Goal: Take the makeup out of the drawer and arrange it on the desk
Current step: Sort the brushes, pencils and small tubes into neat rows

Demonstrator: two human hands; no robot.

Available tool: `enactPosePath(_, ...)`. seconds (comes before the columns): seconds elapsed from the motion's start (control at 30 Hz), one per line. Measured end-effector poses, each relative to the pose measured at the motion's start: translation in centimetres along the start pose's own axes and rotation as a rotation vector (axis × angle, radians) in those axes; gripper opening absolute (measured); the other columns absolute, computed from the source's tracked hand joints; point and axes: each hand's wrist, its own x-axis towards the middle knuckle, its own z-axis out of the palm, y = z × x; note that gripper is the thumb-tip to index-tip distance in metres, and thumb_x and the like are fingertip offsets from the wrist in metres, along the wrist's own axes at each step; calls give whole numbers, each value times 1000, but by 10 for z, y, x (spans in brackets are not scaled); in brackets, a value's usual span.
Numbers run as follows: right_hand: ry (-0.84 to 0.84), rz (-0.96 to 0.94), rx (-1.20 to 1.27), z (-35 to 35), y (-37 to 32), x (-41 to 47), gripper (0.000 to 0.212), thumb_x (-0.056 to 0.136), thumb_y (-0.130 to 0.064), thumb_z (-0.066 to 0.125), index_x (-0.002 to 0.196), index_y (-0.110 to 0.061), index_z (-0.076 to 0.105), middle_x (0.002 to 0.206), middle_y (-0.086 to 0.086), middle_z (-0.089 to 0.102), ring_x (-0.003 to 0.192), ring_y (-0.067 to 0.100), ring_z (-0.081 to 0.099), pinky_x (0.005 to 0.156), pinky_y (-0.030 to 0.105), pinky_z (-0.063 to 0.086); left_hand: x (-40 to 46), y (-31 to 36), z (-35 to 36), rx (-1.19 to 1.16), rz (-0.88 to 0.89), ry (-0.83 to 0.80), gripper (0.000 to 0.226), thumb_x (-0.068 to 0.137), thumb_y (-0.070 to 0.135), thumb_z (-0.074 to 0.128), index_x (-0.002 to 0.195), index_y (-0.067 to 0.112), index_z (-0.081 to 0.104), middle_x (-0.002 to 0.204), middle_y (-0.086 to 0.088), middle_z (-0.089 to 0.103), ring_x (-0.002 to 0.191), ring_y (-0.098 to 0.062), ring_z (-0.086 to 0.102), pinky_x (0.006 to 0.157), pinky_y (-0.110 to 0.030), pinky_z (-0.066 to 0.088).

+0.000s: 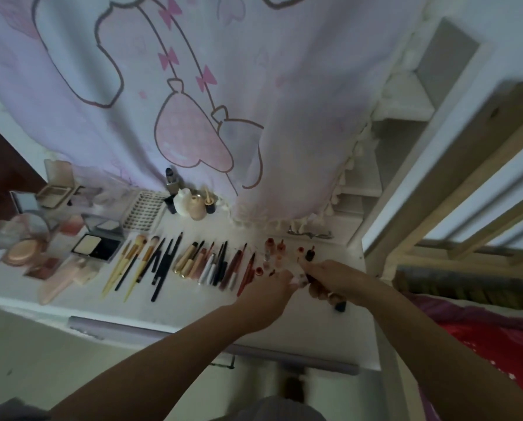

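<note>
Makeup lies in rows on the white desk (pixel 193 302): compacts and palettes (pixel 97 247) at the left, brushes (pixel 144 262), then pencils and lip tubes (pixel 211 265), and small red bottles (pixel 280 249) at the right. Bottles (pixel 190 203) stand at the back. My left hand (pixel 269 287) and my right hand (pixel 333 279) meet over the desk's right part. The right hand grips several dark tubes (pixel 339 303). The left hand's fingertips pinch a small item (pixel 298 281) between the two hands; what it is stays blurred.
A pink cartoon curtain (pixel 178 101) hangs behind the desk. White shelves (pixel 406 98) and a wooden bed frame (pixel 467 189) stand at the right, above a red blanket (pixel 482 344). A metal eyelash curler (pixel 310 233) lies at the back right. The lilac drawer front (pixel 132 328) runs under the desk edge.
</note>
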Motion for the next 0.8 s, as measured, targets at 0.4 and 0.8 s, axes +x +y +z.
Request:
enactPosePath(0.4, 21, -22, -60, 14, 2, -11, 47, 95, -54, 36, 81, -16, 61, 50, -10, 49, 39, 3, 39, 40, 16, 32, -3, -10, -7, -51, 29, -40, 26, 101, 31, 32, 111, 13, 48, 97, -4, 57, 75, -17, 54, 65, -31, 45)
enactPosePath(0.8, -2, -87, -154, -2, 0, -19, 31, 91, -51, 50, 88, -21, 59, 61, -9, 51, 50, 4, 41, 45, 16, 34, 2, -4, -16, -26, 120, -59, 27, 102, 27, 29, 112, 11, 49, 79, 9, 46, 69, -12, 44, 66, -33, 46)
